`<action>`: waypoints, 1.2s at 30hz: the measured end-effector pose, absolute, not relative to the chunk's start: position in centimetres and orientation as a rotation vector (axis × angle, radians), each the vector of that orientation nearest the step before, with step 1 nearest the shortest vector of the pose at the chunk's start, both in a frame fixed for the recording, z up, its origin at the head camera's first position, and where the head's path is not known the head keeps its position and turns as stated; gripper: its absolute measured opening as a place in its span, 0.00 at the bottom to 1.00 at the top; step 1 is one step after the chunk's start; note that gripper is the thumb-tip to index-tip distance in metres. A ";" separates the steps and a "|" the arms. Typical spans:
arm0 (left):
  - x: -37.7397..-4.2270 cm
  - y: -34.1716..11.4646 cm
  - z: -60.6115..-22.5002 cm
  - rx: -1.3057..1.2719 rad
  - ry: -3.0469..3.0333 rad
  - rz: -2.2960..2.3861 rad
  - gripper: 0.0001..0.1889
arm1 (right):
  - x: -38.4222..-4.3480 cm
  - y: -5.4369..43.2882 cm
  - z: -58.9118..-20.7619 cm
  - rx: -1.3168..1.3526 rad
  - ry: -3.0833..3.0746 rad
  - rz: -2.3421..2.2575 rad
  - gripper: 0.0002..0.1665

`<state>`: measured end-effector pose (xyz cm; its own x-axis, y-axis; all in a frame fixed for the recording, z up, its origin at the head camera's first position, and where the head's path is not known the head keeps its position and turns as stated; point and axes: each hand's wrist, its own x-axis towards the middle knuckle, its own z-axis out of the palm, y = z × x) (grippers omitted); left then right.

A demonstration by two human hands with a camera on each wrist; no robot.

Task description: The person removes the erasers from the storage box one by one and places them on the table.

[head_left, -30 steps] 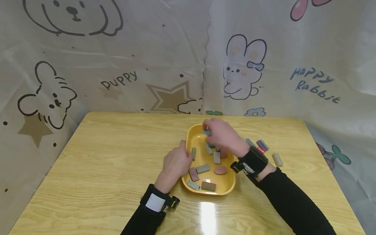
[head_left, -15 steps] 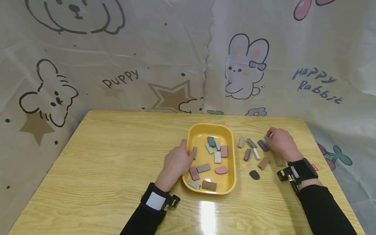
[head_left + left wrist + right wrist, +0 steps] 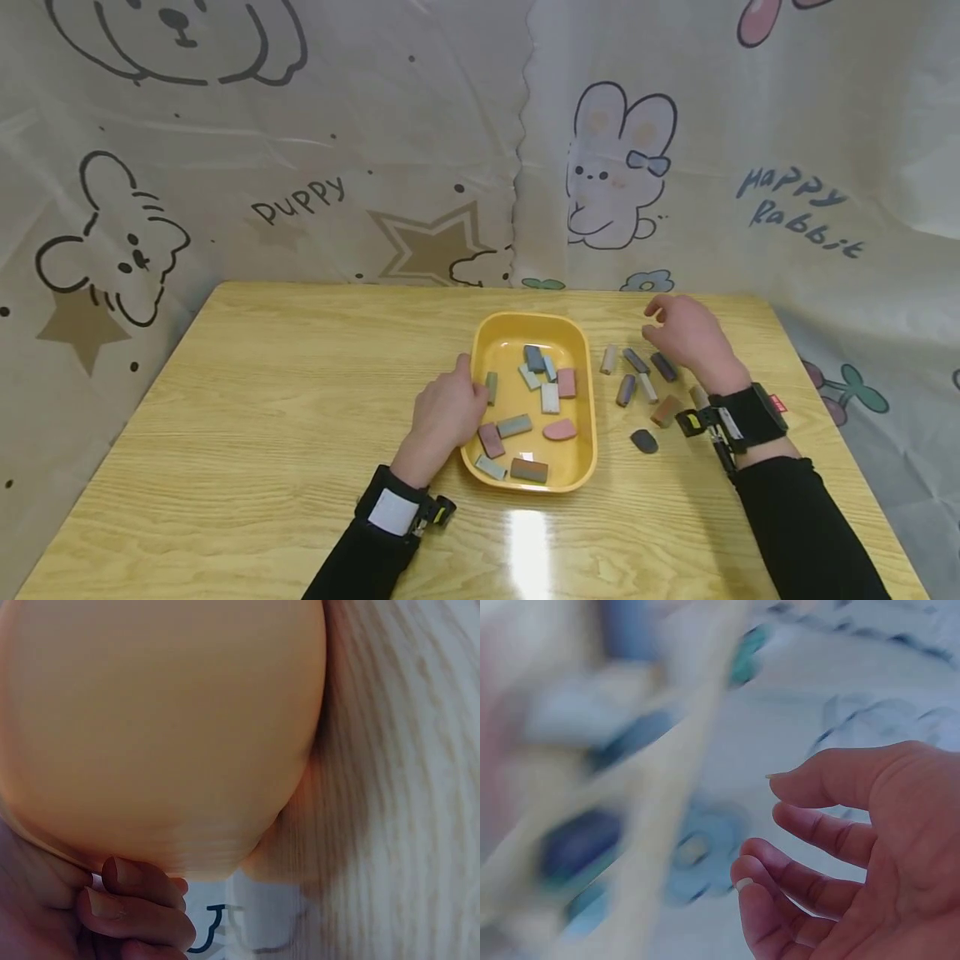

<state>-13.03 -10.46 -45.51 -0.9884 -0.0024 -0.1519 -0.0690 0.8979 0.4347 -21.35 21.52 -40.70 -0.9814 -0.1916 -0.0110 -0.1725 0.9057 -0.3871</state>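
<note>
In the head view, my left hand (image 3: 446,408) grips the left rim of a yellow tray (image 3: 590,450), thumb over the edge. In the left wrist view its fingers (image 3: 135,911) curl at the tray's wall (image 3: 165,735). Inside the tray lie several small blocks, among them a pink block (image 3: 566,383), a white block (image 3: 550,398) and a brown block (image 3: 529,471). My right hand (image 3: 693,337) is raised over the far right of the table, holding nothing. Loosely bent fingers (image 3: 810,889) with nothing between them show in the right wrist view.
Right of the tray, several loose blocks lie on the wooden table (image 3: 300,400), including a purple block (image 3: 663,367), an orange-brown block (image 3: 666,411) and a dark rounded piece (image 3: 643,441). A printed curtain (image 3: 420,125) hangs behind the table's far edge.
My right hand carried a bluish block from over the tray to the right-hand group, then lifted away toward the far edge, its fingers now empty. My left hand stayed at the rim.
</note>
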 end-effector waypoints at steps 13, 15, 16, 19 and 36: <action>-13.0 -10.2 -45.7 -0.058 2.914 0.698 0.23 | -21.5 7.9 -40.6 -0.497 2.843 -0.826 0.14; -13.1 -10.2 -45.7 -0.049 2.920 0.698 0.23 | -21.4 7.2 -41.7 -0.502 2.827 -0.777 0.14; -13.1 -10.1 -45.7 -0.043 2.922 0.698 0.23 | -21.4 7.0 -42.2 -0.504 2.822 -0.740 0.15; -13.2 -10.1 -45.7 -0.026 2.927 0.697 0.23 | -21.2 6.8 -43.4 -0.506 2.837 -0.623 0.15; -13.4 -10.5 -45.7 -0.039 2.910 0.721 0.22 | -20.9 6.6 -44.3 -0.531 2.865 -0.655 0.15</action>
